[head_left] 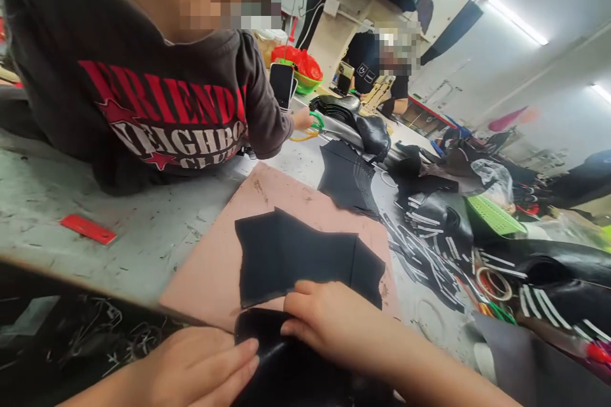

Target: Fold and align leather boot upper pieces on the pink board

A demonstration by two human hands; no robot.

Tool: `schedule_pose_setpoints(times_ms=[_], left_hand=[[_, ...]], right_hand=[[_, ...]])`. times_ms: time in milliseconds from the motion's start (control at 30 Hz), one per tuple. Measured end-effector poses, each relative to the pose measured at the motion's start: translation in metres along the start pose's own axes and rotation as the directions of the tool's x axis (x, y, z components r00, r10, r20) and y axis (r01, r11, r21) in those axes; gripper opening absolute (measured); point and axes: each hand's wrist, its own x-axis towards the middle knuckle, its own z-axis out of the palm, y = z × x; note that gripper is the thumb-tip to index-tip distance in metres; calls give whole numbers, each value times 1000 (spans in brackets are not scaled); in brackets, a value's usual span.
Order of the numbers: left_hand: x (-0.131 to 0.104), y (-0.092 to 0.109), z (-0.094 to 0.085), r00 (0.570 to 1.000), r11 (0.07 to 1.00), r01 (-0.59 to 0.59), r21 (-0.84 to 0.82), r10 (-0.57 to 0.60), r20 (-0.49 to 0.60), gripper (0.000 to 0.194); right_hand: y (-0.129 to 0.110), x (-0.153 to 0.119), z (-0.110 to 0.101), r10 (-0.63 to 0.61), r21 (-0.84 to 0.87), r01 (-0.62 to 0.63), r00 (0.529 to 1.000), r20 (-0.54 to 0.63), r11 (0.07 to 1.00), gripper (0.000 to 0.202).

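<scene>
A shiny black leather piece (291, 365) sits at the near edge of a pink board (210, 267), its lower part cut off by the frame. My left hand (205, 362) grips its left side, fingers straight and together on top, the thumb hidden. With bent fingers, my right hand (329, 318) holds the piece's upper edge. Just beyond, a matte black cut panel (300, 254) with a jagged outline lies flat on the board, partly covered by my right hand. Farther back, several similar dark panels (346, 178) overlap at the board's far edge.
A co-worker in a printed shirt (176, 89) sits close at left, hand near green-handled scissors (315, 124). A red flat tool (88, 229) lies on the left tabletop. Leather pieces, white strips (424, 222), tape (494, 283) and a green basket (496, 216) crowd the right.
</scene>
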Motion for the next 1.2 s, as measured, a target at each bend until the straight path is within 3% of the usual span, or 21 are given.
schedule_pose_setpoints(times_ms=[133,233,433,700,900,1033,1200], left_hand=[[8,0,2,998,995,-30,91,34,-47,41],[8,5,2,999,988,21,155,-25,23,39],[-4,11,11,996,987,90,134,-85,-42,32],[-2,9,14,993,982,115,151,-111,-30,33],[4,6,2,986,974,76,214,-105,127,38],[5,7,5,985,953,94,286,-130,110,37],[10,5,7,986,947,11,320,-64,156,32]], right_hand=[[6,14,2,-21,-133,27,999,46,991,18],[6,21,7,-21,-129,28,998,56,991,17],[3,26,11,15,-148,2,994,108,989,16],[9,27,20,2,-139,9,997,79,990,15],[9,27,21,-19,-145,26,998,51,989,15],[8,28,20,-7,-153,16,998,62,988,15],[9,28,17,1,-113,6,998,65,994,18]])
